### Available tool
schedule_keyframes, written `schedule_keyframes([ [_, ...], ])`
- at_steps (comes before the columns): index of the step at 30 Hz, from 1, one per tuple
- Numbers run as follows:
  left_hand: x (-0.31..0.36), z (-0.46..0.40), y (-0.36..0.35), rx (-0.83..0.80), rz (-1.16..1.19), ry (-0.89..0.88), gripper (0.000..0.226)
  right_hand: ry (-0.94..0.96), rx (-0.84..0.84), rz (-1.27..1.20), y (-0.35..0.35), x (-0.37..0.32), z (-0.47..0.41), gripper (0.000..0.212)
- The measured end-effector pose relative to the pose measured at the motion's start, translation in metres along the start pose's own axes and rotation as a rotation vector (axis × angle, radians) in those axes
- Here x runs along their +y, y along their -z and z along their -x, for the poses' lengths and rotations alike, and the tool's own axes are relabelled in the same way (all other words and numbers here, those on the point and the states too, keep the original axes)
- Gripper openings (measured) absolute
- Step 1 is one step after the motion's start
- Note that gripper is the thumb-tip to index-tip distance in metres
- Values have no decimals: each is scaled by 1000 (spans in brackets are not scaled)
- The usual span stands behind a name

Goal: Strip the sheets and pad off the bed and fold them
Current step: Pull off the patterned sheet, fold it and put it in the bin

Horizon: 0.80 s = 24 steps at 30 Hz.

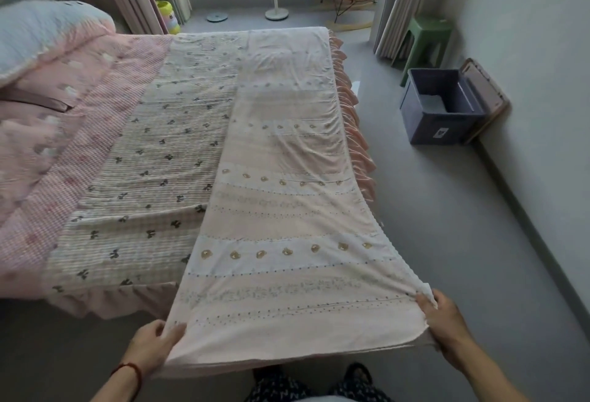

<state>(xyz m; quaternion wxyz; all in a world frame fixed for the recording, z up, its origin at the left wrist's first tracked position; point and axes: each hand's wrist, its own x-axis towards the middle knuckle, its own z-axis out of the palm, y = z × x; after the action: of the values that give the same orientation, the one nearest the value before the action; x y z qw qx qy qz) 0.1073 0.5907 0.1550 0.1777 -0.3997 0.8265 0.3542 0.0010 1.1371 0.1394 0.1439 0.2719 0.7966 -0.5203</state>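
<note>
The sheet (287,210) is a thin, pale pink cotton-like cloth, banded crosswise with white stripes carrying small tan motifs and rows of fine dots; it lies lengthwise along the right side of the bed, folded to a long narrow strip, its near end lifted off the mattress and drawn taut toward the person; creases fan out from the two held corners. The left hand (153,345) pinches the near left corner, thumb on top, fingers curled beneath the cloth; a red cord circles that wrist. The right hand (442,318) grips the near right corner, fingers bunching the hem; the hands stand well apart, one at each corner. To the left of the sheet, the pad (153,159) lies flat on the mattress; quilted, ribbed in fine lines, checked beige with small dark bows. A pink ruffled bed skirt (357,133) hangs along the right edge of the bed; a pink gingham quilt (48,146) is heaped at far left. A dark plastic storage bin (443,105) sits on the grey floor by the wall, its lid leaning behind it; a green stool (424,41) stands beyond.
</note>
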Motion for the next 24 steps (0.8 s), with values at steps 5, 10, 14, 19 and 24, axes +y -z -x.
schedule_keyframes([
  [5, 1, 30, -3, -32, 337, 6, 39, -86, -51, 75, 0, -6, 10, 19],
  [10, -12, 51, 18, -75, 472, -24, 35, -90, -47, 83, -9, -24, 8, 16],
  [14, -3, 62, 32, -179, 382, -146, 18, -30, -26, 198, -11, -36, 2, 24],
  [19, -13, 52, 44, -237, 215, -190, 22, 79, -19, 273, -8, -49, 3, 25],
  [24, -16, 47, 37, -18, 37, -237, 18, 180, -209, 153, 13, -57, 23, 48],
])
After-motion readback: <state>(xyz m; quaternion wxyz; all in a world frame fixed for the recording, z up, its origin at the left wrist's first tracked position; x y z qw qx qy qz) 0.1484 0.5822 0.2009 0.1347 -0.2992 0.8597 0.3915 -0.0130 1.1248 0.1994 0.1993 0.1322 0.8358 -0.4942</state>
